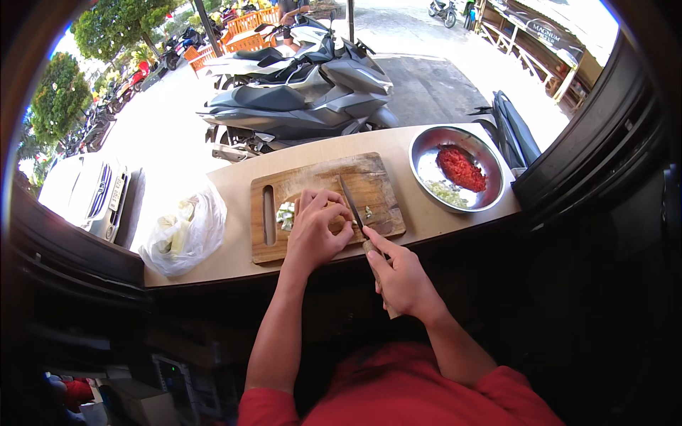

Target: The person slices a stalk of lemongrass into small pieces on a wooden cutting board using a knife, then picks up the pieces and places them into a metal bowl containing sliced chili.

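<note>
A knife with a wooden handle is held in my right hand. Its dark blade points away from me over the wooden cutting board. My left hand rests on the board just left of the blade, fingers curled and thumb near the forefinger. Whether anything is under those fingers is hidden. Pale green and white chopped pieces lie to the left of that hand. A few small green bits sit right of the blade.
At the right of the light wooden counter stands a metal bowl holding chopped red pieces and chopped pale pieces. A translucent plastic bag with pale contents lies left. Motor scooters are parked beyond; a person stands behind them.
</note>
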The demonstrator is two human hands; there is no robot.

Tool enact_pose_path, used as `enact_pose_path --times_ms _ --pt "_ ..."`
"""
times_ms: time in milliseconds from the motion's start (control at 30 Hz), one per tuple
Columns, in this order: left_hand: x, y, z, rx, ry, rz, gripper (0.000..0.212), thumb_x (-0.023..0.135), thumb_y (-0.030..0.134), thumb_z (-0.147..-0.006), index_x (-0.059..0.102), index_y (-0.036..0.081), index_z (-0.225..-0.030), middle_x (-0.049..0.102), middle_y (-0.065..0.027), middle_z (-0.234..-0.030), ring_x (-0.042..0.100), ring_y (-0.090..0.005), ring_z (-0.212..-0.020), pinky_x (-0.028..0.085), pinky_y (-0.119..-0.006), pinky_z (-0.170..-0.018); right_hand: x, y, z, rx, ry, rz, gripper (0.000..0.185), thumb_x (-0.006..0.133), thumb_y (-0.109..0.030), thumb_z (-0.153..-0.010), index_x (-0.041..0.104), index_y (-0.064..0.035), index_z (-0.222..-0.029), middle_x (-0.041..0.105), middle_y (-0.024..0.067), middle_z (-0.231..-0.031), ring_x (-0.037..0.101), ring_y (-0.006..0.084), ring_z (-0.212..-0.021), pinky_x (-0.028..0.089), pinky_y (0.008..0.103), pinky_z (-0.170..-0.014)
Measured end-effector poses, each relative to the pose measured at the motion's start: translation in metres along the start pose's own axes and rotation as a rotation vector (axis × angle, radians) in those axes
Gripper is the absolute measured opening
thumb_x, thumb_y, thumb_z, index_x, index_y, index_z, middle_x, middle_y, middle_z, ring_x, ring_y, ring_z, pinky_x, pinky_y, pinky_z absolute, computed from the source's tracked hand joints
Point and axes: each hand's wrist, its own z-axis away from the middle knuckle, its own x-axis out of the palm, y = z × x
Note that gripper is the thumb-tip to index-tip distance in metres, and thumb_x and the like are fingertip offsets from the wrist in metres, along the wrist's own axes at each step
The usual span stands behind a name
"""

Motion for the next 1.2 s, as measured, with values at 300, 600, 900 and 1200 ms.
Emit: enact_pose_path --times_ms 300,600,900,1200 --pt "0.005 -0.004 0.000 0.014 -0.004 -0.030 0.011 0.082 0.014 -0.081 0.081 0.009 -0.091 0.072 -0.0023 -0.113 0.058 -0.0298 -0.118 0.048 -0.044 -0.109 -0.010 -0.005 -0.009 0.034 -0.041 -0.021 0.049 0.058 -0.020 -0.113 0.057 -0.0059 -0.160 0.079 0.0278 -0.109 0.077 0.0327 -0.081 0.061 0.0454 -0.084" --pt "0.005 -0.003 -0.003 0.002 -0.022 0.015 0.012 0.082 0.016 -0.083 0.081 0.007 -0.090 0.072 -0.0045 -0.112 0.059 -0.0312 -0.118 0.047 -0.046 -0.110 0.013 0.021 -0.011 -0.175 0.145 0.061 0.048 0.058 -0.024 -0.113 0.060 -0.0067 -0.157 0.072 0.0358 -0.124 0.070 0.0508 -0.120 0.057 0.0507 -0.099" --pt "0.002 -0.001 -0.002 0.001 -0.021 -0.023 0.011 0.082 0.016 -0.083 0.081 0.007 -0.088 0.072 -0.0057 -0.114 0.060 -0.0319 -0.120 0.044 -0.046 -0.112 0.016 0.020 -0.003 -0.197 0.129 0.076 0.048 0.058 -0.024 -0.113 0.059 -0.0059 -0.158 0.074 0.0344 -0.117 0.072 0.0514 -0.112 0.058 0.0509 -0.095" --pt "0.003 -0.005 -0.001 -0.005 -0.024 0.000 0.013 0.083 0.016 -0.081 0.080 0.006 -0.088 0.072 -0.0064 -0.113 0.059 -0.0332 -0.120 0.045 -0.047 -0.112 0.004 0.007 0.001 0.006 -0.018 -0.021 0.049 0.057 -0.023 -0.114 0.056 -0.0115 -0.162 0.072 0.0217 -0.080 0.074 0.0293 -0.070 0.061 0.0455 -0.075"
